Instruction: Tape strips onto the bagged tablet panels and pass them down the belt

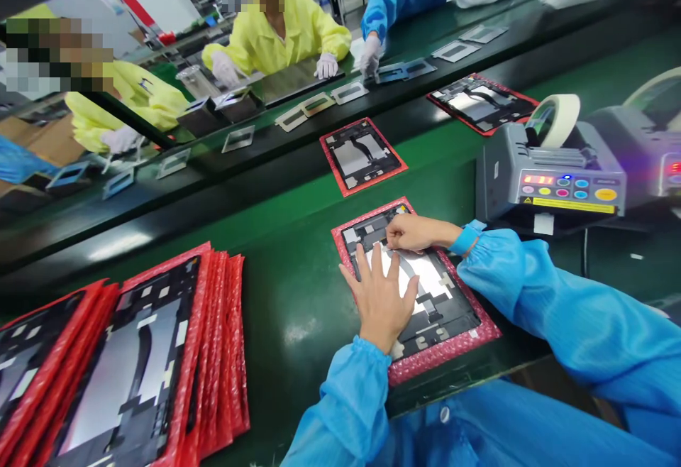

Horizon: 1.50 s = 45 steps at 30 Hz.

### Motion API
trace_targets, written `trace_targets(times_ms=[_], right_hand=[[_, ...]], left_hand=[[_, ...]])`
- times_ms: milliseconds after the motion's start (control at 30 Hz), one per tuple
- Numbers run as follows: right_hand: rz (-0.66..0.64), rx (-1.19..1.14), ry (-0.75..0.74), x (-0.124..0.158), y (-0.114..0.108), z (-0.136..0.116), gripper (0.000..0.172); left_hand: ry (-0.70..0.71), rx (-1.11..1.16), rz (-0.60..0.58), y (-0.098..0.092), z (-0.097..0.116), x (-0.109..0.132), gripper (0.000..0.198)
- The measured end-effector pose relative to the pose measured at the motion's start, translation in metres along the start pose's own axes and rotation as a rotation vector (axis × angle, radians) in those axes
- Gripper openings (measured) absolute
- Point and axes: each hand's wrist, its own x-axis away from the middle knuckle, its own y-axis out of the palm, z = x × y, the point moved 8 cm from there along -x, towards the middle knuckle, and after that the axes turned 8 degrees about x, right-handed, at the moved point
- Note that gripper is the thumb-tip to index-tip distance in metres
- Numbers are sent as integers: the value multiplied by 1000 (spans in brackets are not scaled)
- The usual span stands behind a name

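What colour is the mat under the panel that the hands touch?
Pinkish red. The mat shows best in the head view, as a border around the dark panel.

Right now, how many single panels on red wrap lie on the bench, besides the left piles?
3: one panel under the left hand and right hand, a second beyond it, a third farther right, behind the tape machine. Others may be hidden.

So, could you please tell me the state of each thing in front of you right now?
Left hand: open, flat on the panel.
Right hand: fingertips pressed on the panel's far end.
Panel: lying flat on a pink mat.
Tape dispenser: lights on, tape roll mounted.
Stacked panels: fanned, overlapping, on red mats.
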Motion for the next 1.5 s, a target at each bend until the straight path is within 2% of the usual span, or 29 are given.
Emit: trace_targets(times_ms=[167,267,367,433,500,600,667,733,800,900,1000,1167,1267,1400,1500], right_hand=[[31,91,-14,-3,1,-2,12],[81,133,46,-7,0,5,11],[213,179,159,-3,-10,15,19],[363,145,134,12,-19,13,27],[524,-20,65,44,-27,11,30],[733,-333,57,120,-32,23,29],[919,-403,148,179,-37,41,26],[1115,-424,302,230,-40,64,24],[1208,-489,438,257,-39,89,27],[1227,-697,511,258,-36,121,33],[1233,-887,512,244,-31,132,34],[1206,-940,509,229,-25,123,36],[1272,-968,463,226,-27,119,38],[1380,-1026,397,230,-25,112,31],[1221,-1035,355,218,-10,99,26]], left_hand=[[33,18,-15,2,3,-1,49],[56,51,-20,4,3,-1,49],[76,39,-30,5,3,-1,49],[98,-7,-50,5,2,-3,49],[141,-47,-83,5,3,-6,50],[228,-61,-141,8,6,-12,53],[269,-61,-157,11,6,-13,55],[284,-73,-154,14,4,-13,54],[296,-91,-153,17,0,-10,52],[330,-110,-171,21,-7,0,51],[329,-123,-182,19,-18,13,51],[307,-124,-161,15,-25,23,49],[317,-104,-145,14,-23,23,48],[326,-92,-145,13,-22,22,49],[327,-107,-164,8,-20,22,50]])
